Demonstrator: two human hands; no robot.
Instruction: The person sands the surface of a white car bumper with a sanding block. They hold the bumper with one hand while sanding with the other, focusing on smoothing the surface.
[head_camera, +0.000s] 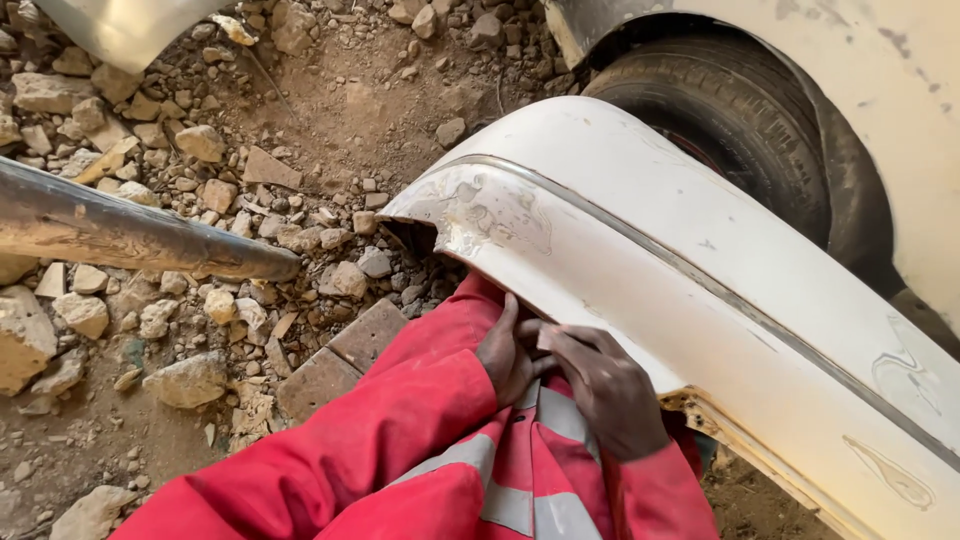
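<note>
A detached white car bumper (640, 250), scuffed and with a grey trim line, lies slanted across my lap. Both my hands meet at its lower edge, above my red overalls with grey reflective stripes (520, 470). My left hand (505, 355) is curled against the underside of the bumper edge, its fingertips hidden. My right hand (610, 395) lies beside it with its fingers together, touching the left hand. A small pale bit shows between the two hands; what it is cannot be made out.
A car wheel (740, 120) sits in its arch under white bodywork (890, 90) at the upper right. A grey metal bar (130, 235) reaches in from the left. Rubble, stones and two bricks (340, 360) cover the dirt ground.
</note>
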